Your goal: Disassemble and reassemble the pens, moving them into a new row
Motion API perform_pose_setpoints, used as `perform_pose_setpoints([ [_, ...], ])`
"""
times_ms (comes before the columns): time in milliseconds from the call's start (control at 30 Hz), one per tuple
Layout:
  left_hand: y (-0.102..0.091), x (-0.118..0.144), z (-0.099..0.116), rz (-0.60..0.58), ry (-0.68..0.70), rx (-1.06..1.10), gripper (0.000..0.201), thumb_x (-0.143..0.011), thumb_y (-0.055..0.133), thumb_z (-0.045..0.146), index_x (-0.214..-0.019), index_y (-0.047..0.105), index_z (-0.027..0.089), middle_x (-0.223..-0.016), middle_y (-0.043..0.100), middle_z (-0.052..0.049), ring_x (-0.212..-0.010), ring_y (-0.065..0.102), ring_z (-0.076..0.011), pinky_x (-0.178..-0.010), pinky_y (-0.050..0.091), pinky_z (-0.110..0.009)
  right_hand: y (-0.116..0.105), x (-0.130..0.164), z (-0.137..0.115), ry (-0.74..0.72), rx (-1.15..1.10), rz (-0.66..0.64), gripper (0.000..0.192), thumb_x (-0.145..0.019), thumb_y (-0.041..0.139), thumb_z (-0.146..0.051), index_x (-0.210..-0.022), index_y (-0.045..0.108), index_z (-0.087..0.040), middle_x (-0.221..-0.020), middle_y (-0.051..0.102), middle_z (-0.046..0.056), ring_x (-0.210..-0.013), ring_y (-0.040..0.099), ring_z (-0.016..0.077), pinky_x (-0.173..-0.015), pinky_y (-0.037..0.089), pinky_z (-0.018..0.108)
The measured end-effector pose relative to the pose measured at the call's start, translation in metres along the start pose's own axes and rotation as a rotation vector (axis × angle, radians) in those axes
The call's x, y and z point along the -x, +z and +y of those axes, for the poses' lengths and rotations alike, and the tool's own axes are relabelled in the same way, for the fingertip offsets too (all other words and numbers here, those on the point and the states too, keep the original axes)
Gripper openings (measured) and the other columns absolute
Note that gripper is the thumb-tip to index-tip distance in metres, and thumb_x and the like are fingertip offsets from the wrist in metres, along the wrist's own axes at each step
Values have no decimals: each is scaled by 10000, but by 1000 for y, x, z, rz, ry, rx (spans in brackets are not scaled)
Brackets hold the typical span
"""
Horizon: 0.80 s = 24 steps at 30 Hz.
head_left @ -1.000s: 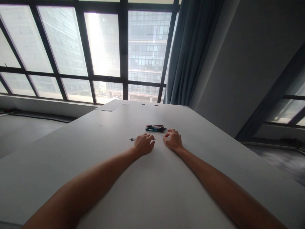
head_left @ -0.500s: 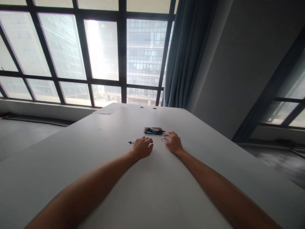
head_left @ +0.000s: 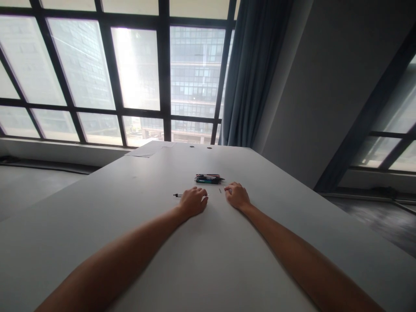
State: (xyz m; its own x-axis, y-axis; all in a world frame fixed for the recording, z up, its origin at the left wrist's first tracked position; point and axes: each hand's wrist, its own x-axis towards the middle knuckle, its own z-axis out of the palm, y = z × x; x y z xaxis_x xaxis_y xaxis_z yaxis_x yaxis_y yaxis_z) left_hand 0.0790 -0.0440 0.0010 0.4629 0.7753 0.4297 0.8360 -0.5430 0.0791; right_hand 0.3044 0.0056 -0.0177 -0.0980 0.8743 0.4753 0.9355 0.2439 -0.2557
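Observation:
My left hand [head_left: 193,202] is closed around a pen [head_left: 177,195] close to the table surface. The pen's dark end sticks out to the left, and a thin pale end shows at the fingertips on the right. Just across from it, my right hand [head_left: 238,196] rests low over the table, its thumb and fingers pinched together. A tiny light spot shows at those fingertips, too small to name. Between the two hands lies a small thin grey piece [head_left: 220,190]. Beyond them is a pile of several pens [head_left: 208,179], dark and teal.
The white table [head_left: 208,260] stretches away toward the window. Sheets of paper [head_left: 143,151] lie at its far left corner. Two dark round spots [head_left: 209,147] are near the far edge. A blue curtain [head_left: 243,86] hangs behind on the right.
My right hand's fingers have drawn together from a spread position, closing at the small dark item beside them. My left hand keeps its hold on the pen. The view has shifted slightly.

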Motion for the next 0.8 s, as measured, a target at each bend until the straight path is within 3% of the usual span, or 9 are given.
perform_pose_setpoints([
  [267, 0, 0, 0, 6, 1, 1, 264, -902, 423, 325, -972, 642, 196, -942, 689, -59, -893, 602, -198, -728, 483, -300, -3, 7, 1, 27, 4, 35, 191, -790, 544, -163, -839, 726, -198, -980, 647, 78, -953, 564, 230, -829, 409, 328],
  [433, 0, 0, 0, 14, 15, 27, 251, -897, 433, 308, -978, 642, 196, -927, 679, -63, -887, 596, -198, -745, 493, -310, -3, 4, 5, 57, -177, 172, 229, -731, 513, -86, -849, 683, -186, -939, 632, 51, -846, 576, 184, -807, 431, 296],
  [567, 2, -1, 0, 49, 67, 55, 264, -897, 415, 270, -993, 645, 181, -923, 664, -79, -897, 584, -199, -773, 495, -317, -9, 11, -11, -202, -217, 260, 175, -793, 502, -121, -874, 646, -180, -912, 634, 55, -877, 566, 199, -830, 419, 322],
  [667, 1, -2, 1, 77, 109, 72, 295, -908, 391, 252, -1039, 640, 162, -949, 652, -97, -934, 573, -212, -828, 486, -346, -15, 20, -33, -406, -213, 210, 140, -890, 527, -271, -904, 640, -189, -944, 641, 69, -923, 563, 210, -833, 405, 339],
  [800, 0, -1, 2, 69, 149, 85, 318, -937, 351, 265, -1015, 642, 162, -944, 644, -101, -928, 565, -210, -845, 473, -353, -19, 28, -51, -556, -224, 80, 205, -941, 499, -331, -912, 654, -200, -916, 649, 69, -901, 564, 202, -842, 403, 345],
])
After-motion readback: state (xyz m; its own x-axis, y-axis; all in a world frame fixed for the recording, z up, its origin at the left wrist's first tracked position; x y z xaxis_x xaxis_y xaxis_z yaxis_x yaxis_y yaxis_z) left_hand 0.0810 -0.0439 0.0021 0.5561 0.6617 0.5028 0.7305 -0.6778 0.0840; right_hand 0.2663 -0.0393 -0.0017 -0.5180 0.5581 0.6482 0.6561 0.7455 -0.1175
